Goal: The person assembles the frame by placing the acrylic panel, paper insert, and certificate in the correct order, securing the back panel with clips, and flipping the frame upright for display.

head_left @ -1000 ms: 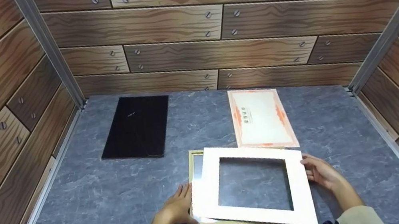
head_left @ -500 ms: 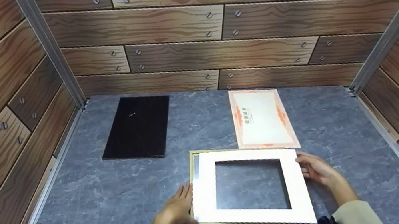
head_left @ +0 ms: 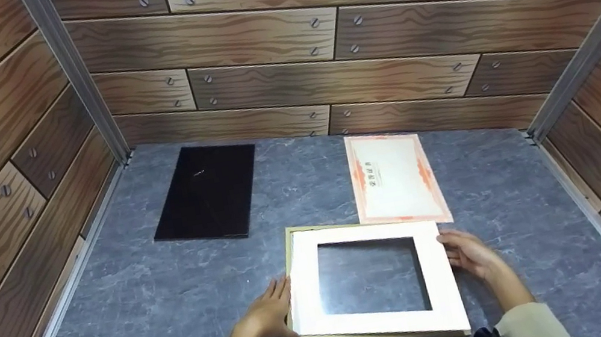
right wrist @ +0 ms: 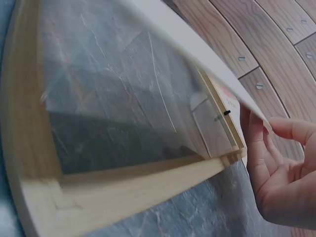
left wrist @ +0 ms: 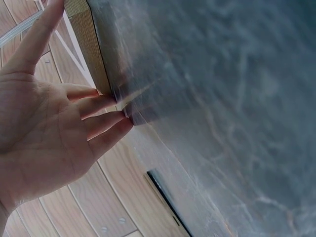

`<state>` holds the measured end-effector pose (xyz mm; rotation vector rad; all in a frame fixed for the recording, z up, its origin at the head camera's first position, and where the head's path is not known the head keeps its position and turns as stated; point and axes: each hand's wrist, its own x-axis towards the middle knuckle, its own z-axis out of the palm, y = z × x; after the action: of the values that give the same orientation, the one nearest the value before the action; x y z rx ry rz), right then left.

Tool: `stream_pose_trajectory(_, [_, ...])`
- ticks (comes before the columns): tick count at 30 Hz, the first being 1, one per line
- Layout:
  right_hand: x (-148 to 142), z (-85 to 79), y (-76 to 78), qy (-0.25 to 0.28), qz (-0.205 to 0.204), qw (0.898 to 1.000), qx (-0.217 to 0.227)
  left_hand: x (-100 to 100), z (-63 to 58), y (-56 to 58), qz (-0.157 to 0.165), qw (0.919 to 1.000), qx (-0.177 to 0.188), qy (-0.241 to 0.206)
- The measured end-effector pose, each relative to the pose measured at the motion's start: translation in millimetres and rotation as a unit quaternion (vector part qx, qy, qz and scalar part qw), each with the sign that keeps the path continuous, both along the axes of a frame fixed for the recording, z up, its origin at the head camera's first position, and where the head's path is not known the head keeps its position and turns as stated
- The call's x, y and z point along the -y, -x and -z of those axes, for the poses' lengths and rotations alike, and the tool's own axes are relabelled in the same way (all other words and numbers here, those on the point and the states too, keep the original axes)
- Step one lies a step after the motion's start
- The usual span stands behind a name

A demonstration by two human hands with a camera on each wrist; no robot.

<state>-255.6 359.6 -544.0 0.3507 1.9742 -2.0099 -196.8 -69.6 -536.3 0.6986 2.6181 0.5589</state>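
A white picture mat [head_left: 304, 284] with a rectangular opening lies over a light wooden picture frame [head_left: 288, 250], its left part down inside the frame. My right hand [head_left: 474, 255] pinches the mat's right edge between thumb and fingers. In the right wrist view the mat [right wrist: 197, 49] slants up off the wooden frame [right wrist: 138, 192], and a transparent pane [right wrist: 123, 98] shows within the frame. My left hand [head_left: 270, 314] rests against the frame's left side, thumb at the near corner. The left wrist view shows its fingers [left wrist: 106, 131] straight, tips touching the frame's outer side [left wrist: 89, 44].
A flat black panel [head_left: 210, 193] lies at the back left. An orange-bordered certificate [head_left: 396, 177] lies just behind the frame, at its far edge. Wood-patterned walls [head_left: 255, 42] stand on the left, back and right of the dark marbled tabletop [head_left: 146, 304].
The right hand has moved left and brought the mat left and down, so it now lines up with the frame. My left hand stays in place.
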Motion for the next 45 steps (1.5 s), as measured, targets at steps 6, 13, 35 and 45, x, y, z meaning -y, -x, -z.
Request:
stream_pose_trajectory(6, [4,-1.3,-4.9,0.0,0.025,0.999,-0.02,0,1.4,0.5,0.001,1.0,-0.008,-0.002])
stream_pose_trajectory(13, [7,-0.3,-11.0,-0.048,0.01,0.997,-0.063,0,2.1,0.1,-0.003,1.0,-0.006,-0.003])
stream_pose_trajectory(35, [25,10.7,-18.3,-0.308,0.006,0.941,-0.143,-1,0.4,-0.7,0.004,0.9999,-0.01,-0.001])
stream_pose_trajectory(45, [29,12.2,-17.5,-0.342,0.005,0.924,-0.17,-1,-0.8,-1.3,0.001,1.0,-0.007,-0.006])
